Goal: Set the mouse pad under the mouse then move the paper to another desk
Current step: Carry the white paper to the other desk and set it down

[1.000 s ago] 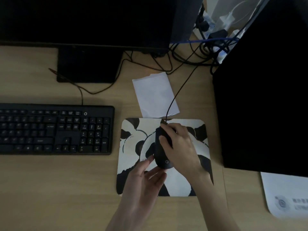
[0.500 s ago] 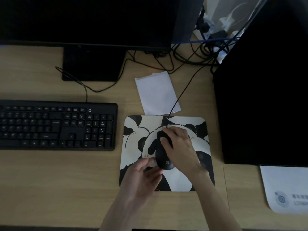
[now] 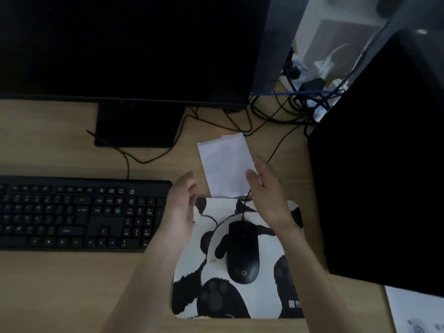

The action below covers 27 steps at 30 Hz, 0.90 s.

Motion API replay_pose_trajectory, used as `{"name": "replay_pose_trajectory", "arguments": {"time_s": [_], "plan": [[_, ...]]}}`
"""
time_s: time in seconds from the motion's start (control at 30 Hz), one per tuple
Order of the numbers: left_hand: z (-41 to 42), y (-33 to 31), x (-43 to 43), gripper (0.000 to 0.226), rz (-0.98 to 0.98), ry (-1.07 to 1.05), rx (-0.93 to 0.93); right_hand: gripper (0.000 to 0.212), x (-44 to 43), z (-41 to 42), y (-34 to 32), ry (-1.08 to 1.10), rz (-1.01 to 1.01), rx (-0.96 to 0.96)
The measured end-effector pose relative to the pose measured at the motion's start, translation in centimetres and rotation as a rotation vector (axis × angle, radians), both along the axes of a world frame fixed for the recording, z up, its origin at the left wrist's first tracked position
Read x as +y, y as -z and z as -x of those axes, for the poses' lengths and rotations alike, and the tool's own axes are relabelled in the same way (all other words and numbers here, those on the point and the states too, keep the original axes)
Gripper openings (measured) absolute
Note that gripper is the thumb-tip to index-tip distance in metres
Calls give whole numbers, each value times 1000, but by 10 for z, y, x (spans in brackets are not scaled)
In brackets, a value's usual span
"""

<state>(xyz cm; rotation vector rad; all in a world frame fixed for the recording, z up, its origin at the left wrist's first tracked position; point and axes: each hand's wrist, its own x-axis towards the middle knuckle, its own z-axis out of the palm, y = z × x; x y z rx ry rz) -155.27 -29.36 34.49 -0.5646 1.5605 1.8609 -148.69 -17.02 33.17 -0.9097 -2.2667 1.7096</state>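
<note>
Head view: our left hand [image 3: 181,207] and right hand [image 3: 266,188], both spread and empty, flank the paper [image 3: 224,168] lying flat on the table [image 3: 60,284] beyond the mouse pad [image 3: 264,301]. Light and limp, we judge; best pinched by its near edge.

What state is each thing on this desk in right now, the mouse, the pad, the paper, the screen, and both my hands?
Black wired mouse: resting on the pad, untouched.
Panda-print mouse pad: flat on the wooden desk, under the mouse.
Folded white paper: lying on the desk beyond the pad, not gripped.
Black monitor: screen dark.
Left hand: open, empty.
Right hand: open, empty, above the paper's edge.
</note>
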Motion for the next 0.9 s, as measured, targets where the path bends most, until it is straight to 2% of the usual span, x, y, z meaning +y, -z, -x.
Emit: {"name": "replay_pose_trajectory", "arguments": {"time_s": [0.1,0.17,0.2,0.27,0.37,0.43,0.57,0.7,0.9], "plan": [[24,1,19,32,105,70,8,57,9,29,4,38,50,-21],[36,2,27,14,131,92,-34,46,21,45,10,51,70,-42],[40,2,30,17,146,100,-42,40,27,51,13,40,65,-46],[48,4,34,26,171,106,-36,32,35,60,18,5,-27,-120],[55,9,39,27,181,117,-14,30,43,69,34,-1,-250,-300],[58,12,42,26,167,126,1,29,44,71,37,5,-297,-360],[62,18,45,19,143,109,32,29,49,72,40,102,-158,-225],[64,27,45,40,180,84,127,22,52,72,38,256,-11,-137],[68,27,41,37,133,46,169,10,53,74,27,360,125,-70]]}}
